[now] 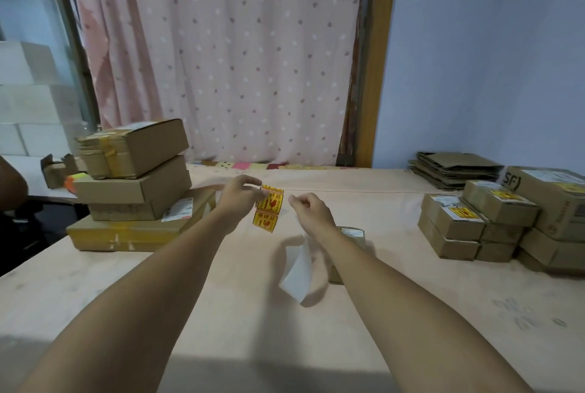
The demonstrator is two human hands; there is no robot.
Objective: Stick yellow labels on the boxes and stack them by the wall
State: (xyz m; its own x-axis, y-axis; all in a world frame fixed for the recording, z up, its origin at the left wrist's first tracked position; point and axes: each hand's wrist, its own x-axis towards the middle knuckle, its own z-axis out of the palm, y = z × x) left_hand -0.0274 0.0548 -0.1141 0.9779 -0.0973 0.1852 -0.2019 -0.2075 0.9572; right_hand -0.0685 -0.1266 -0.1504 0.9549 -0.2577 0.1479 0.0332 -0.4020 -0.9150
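Pinching with thumb and fingertips, the left grip (242, 194) holds the labels (267, 207) by their top edge. That lets the yellow strip hang free above the table (95, 282), printed faces toward the camera, with nothing for the glue to catch on. The right grip (308, 207) hovers just beside the strip with its fingers curled; whether it pinches a peeled label or nothing at all, I cannot tell. Below it a white backing (296, 269) slants over the table, probably shed liner, though what holds it up is unclear. A small box (349, 232) lies on the table, partly hidden by the right forearm and close at hand, so it is likely the next to be labelled. The left stack (136, 171) of plain boxes waits at the table's left side. The right stack (474, 218), by the wall (490, 60), already shows yellow labels, so finished boxes probably go there.
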